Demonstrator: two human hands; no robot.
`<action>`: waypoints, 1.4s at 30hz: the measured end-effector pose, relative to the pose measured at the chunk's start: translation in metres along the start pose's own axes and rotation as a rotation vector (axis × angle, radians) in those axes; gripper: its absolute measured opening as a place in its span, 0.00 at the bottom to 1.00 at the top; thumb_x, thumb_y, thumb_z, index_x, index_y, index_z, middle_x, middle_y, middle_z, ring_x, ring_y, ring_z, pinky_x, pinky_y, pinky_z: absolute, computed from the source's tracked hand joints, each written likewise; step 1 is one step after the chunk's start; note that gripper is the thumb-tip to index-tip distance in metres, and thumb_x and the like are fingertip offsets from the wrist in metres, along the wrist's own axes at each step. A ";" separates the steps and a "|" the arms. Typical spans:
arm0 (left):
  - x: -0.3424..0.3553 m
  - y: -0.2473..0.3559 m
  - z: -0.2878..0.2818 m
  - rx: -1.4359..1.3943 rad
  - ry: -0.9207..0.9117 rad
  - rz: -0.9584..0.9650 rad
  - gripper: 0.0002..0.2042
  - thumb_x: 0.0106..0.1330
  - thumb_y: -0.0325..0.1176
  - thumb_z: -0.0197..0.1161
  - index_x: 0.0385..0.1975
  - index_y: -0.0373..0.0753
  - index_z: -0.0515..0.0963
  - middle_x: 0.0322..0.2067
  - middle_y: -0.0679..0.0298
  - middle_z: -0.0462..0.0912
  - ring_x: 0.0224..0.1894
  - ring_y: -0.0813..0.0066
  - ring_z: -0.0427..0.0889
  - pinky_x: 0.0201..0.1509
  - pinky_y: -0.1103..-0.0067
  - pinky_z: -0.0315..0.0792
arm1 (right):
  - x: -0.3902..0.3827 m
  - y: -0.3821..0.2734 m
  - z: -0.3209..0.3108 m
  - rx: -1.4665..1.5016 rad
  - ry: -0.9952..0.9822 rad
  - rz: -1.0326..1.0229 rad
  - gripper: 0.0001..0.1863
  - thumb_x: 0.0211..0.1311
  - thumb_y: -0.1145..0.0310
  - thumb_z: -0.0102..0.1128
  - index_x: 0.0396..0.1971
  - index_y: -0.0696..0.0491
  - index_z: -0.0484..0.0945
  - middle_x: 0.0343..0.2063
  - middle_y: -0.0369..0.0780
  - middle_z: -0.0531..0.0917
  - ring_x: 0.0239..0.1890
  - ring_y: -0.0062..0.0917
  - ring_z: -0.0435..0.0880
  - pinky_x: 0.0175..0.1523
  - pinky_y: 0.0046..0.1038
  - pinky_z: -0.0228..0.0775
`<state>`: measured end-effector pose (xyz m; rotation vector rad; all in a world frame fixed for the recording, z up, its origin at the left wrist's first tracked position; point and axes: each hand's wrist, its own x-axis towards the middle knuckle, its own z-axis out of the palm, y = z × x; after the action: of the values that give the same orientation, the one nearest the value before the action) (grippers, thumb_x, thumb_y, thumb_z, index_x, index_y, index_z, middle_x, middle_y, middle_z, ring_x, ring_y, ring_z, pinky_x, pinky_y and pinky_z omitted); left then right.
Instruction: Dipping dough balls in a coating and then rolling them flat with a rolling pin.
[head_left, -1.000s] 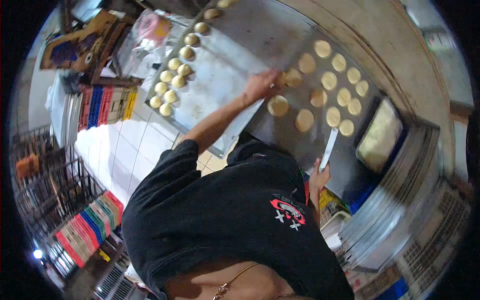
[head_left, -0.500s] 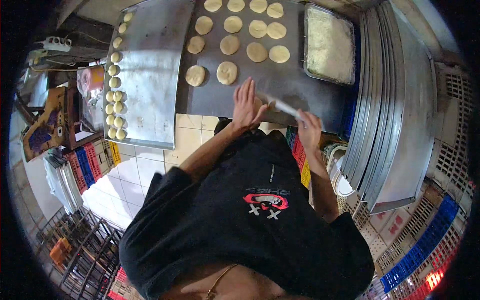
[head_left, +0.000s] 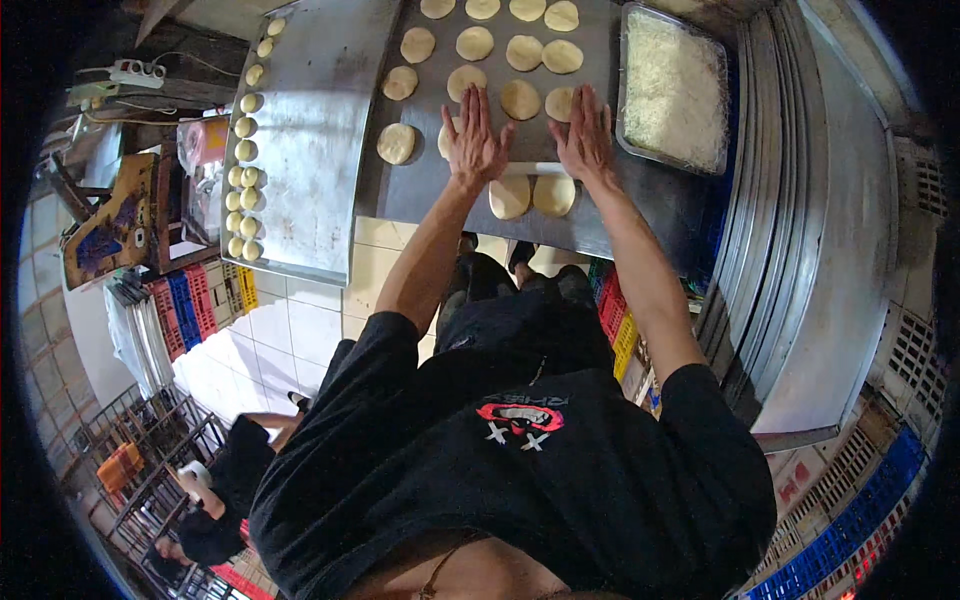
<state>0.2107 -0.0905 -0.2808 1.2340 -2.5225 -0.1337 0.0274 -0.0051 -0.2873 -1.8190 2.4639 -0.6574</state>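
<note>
A thin white rolling pin [head_left: 528, 169] lies crosswise on the dark metal tray [head_left: 420, 195] in front of me. My left hand [head_left: 478, 145] and my right hand [head_left: 585, 140] rest flat over its two ends, fingers stretched forward. Just below the pin are two flattened dough rounds, a left one [head_left: 510, 198] and a right one [head_left: 554, 196], side by side. Rows of more rounds [head_left: 475, 43] cover the far part of the tray. My left hand partly hides one round [head_left: 444, 140]; the fingers of my right hand overlap another [head_left: 558, 104].
On the left, a silver tray [head_left: 320, 130] carries small dough balls [head_left: 245, 150] along its edge. A rectangular tray of pale shreds [head_left: 672, 90] sits at the right. Metal sheets [head_left: 800, 220] stand stacked beyond it. At lower left is another person [head_left: 225, 490] in dark clothes.
My right hand has let go of the rolling pin's end and lies flat on it. My left hand has moved up to its other end. Two rounds now show below it; another person has appeared.
</note>
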 end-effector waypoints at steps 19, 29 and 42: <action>-0.172 -0.024 -0.063 -0.729 -0.092 0.095 0.17 0.62 0.27 0.55 0.52 0.35 0.74 0.52 0.52 0.76 0.52 0.51 0.72 0.57 0.64 0.63 | -0.174 -0.010 -0.049 0.343 -0.170 0.028 0.18 0.52 0.78 0.55 0.44 0.53 0.79 0.39 0.44 0.79 0.48 0.41 0.76 0.55 0.40 0.65; -0.120 0.023 -0.027 -0.682 -0.041 0.126 0.10 0.51 0.28 0.66 0.33 0.37 0.78 0.32 0.53 0.81 0.36 0.55 0.80 0.40 0.69 0.73 | -0.091 -0.048 -0.040 0.243 -0.226 0.237 0.14 0.49 0.70 0.67 0.38 0.57 0.82 0.38 0.49 0.83 0.43 0.43 0.81 0.47 0.40 0.71; -0.141 -0.123 -0.081 -0.384 -0.188 -0.022 0.23 0.55 0.26 0.61 0.54 0.39 0.72 0.49 0.52 0.78 0.55 0.53 0.75 0.59 0.63 0.68 | -0.021 -0.114 -0.041 0.312 -0.230 0.227 0.09 0.54 0.71 0.62 0.35 0.58 0.81 0.26 0.52 0.82 0.34 0.51 0.82 0.39 0.45 0.72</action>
<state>0.4106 -0.0524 -0.2672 1.1340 -2.4759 -0.7331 0.1277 0.0005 -0.2168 -1.3942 2.2253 -0.7219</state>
